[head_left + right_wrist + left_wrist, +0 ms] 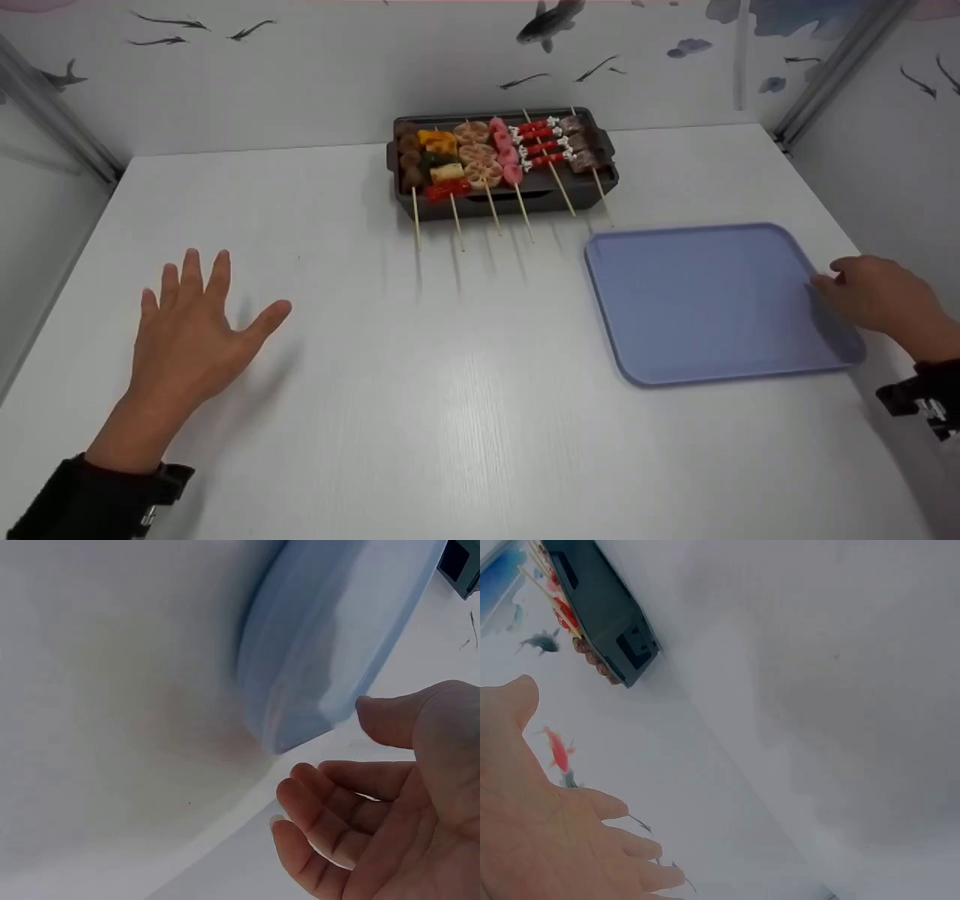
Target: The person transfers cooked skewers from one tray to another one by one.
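A blue rectangular tray [697, 307] lies flat on the right side of the white table. My right hand [877, 296] is at its right edge. In the right wrist view the thumb tip [367, 716] is at or very close to the tray's rim, and the loosely bent fingers [315, 817] have no tray between them and the thumb. On the left, my left hand [191, 337] hovers palm down above the table with fingers spread, holding nothing. A dark grill box [525, 202] stands at the back, bearing several skewers of food [480, 161] whose sticks point toward me.
White printed panels [300, 82] with fish drawings rise behind the table, and side panels close off left and right. Metal posts [840, 75] stand at the back corners. The white tabletop [420, 390] stretches between the hands.
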Tool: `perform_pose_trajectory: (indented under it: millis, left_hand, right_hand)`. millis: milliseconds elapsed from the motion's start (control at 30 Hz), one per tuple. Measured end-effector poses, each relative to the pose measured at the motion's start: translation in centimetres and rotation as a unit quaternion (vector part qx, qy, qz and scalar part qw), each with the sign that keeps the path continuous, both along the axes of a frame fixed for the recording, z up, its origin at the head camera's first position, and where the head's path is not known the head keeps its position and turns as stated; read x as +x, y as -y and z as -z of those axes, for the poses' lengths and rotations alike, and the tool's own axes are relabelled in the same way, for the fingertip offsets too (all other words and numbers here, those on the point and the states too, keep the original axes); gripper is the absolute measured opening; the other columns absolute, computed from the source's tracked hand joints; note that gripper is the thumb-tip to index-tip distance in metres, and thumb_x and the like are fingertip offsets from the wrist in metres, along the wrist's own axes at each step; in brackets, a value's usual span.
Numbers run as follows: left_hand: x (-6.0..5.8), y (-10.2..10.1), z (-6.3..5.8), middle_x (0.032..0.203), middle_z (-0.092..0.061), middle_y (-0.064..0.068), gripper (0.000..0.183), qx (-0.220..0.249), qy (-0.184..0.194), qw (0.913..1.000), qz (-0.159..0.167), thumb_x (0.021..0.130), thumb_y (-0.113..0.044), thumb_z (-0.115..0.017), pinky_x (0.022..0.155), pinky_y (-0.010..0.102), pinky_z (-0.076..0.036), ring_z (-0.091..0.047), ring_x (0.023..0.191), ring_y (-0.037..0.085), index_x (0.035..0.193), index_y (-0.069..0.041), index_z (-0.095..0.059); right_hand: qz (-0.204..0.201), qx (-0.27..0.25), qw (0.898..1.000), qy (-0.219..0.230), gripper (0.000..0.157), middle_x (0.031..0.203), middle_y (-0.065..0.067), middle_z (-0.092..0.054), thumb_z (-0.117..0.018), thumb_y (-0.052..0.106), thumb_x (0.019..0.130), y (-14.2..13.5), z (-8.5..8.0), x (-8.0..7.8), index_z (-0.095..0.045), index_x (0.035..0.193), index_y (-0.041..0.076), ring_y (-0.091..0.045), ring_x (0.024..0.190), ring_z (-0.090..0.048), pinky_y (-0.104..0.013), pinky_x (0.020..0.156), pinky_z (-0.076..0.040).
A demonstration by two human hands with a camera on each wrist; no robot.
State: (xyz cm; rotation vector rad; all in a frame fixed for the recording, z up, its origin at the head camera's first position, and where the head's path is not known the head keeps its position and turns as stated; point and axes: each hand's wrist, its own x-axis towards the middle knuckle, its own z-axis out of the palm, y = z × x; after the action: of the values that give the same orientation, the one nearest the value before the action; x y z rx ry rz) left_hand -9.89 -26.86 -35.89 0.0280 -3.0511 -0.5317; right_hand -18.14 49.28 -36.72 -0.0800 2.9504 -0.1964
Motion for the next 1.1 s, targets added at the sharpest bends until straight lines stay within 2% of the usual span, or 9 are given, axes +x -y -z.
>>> perform_pose_trajectory:
  millis: [267, 467, 700, 800, 1000, 1100]
  left_hand:
    - [0.0, -0.5, -0.1, 0.16, -0.007, 0.04, 0.103, -0.005, 0.004, 1.0, 0.005, 0.095, -0.073, -0.046, 0.114, 0.073, 0.001, -0.005, 0.146, 0.061, 0.159, 0.002, -0.021]
    - [0.1, -1.0, 0.0, 0.158, -0.013, 0.042, 0.102, 0.004, -0.002, 1.0, 0.004, 0.095, -0.072, -0.048, 0.113, 0.074, -0.002, -0.01, 0.145, 0.062, 0.156, 0.007, -0.028]
    - [0.0, -2.3, -0.1, 0.157, -0.016, 0.042, 0.097, 0.029, -0.013, 0.9994, 0.015, 0.096, -0.067, -0.051, 0.115, 0.072, -0.006, -0.015, 0.144, 0.061, 0.153, 0.01, -0.033]
    - [0.0, -3.1, -0.2, 0.155, -0.023, 0.042, 0.09, 0.043, -0.024, 0.9986, 0.02, 0.097, -0.06, -0.056, 0.114, 0.07, -0.015, -0.023, 0.142, 0.059, 0.15, 0.011, -0.038]
    - [-0.2, -5.2, -0.5, 0.144, -0.041, 0.036, 0.066, 0.075, -0.06, 0.9952, 0.016, 0.097, -0.033, -0.066, 0.099, 0.068, -0.034, -0.04, 0.128, 0.055, 0.143, 0.011, -0.049]
    - [-0.2, -6.4, -0.6, 0.136, -0.048, 0.033, 0.058, 0.098, -0.067, 0.9928, 0.018, 0.096, -0.027, -0.067, 0.095, 0.063, -0.04, -0.046, 0.122, 0.051, 0.139, 0.01, -0.054]
  right_hand:
    - [0.021, -0.012, 1.0, -0.014, 0.033, 0.089, -0.036, -0.063, -0.052, 0.006, 0.099, 0.5, 1.0, -0.2, -0.059, 0.108, -0.024, -0.037, 0.069, -0.06, -0.05, 0.058, -0.05]
    - [0.017, -0.035, 0.999, -0.017, 0.023, 0.071, -0.017, -0.056, -0.051, 0.0, 0.097, 1.1, 1.2, -0.1, -0.062, 0.097, -0.021, -0.028, 0.063, -0.049, -0.039, 0.054, -0.042]
    - [-0.007, -0.054, 0.998, -0.034, 0.027, 0.082, -0.029, -0.062, -0.054, -0.001, 0.095, 1.8, 1.3, 0.0, -0.062, 0.105, -0.024, -0.03, 0.067, -0.053, -0.037, 0.055, -0.043]
    - [-0.019, -0.067, 0.997, -0.04, 0.026, 0.084, -0.03, -0.063, -0.056, -0.001, 0.094, 2.0, 1.3, 0.0, -0.063, 0.103, -0.024, -0.032, 0.069, -0.055, -0.036, 0.056, -0.043]
    - [-0.038, -0.082, 0.994, -0.054, 0.026, 0.091, -0.036, -0.065, -0.057, 0.0, 0.093, 2.8, 1.2, 0.1, -0.065, 0.102, -0.023, -0.034, 0.072, -0.059, -0.035, 0.057, -0.045]
    - [-0.054, -0.078, 0.993, -0.066, 0.022, 0.079, -0.025, -0.065, -0.058, 0.0, 0.093, 3.3, 1.2, 0.1, -0.067, 0.096, -0.019, -0.028, 0.067, -0.055, -0.032, 0.056, -0.043]
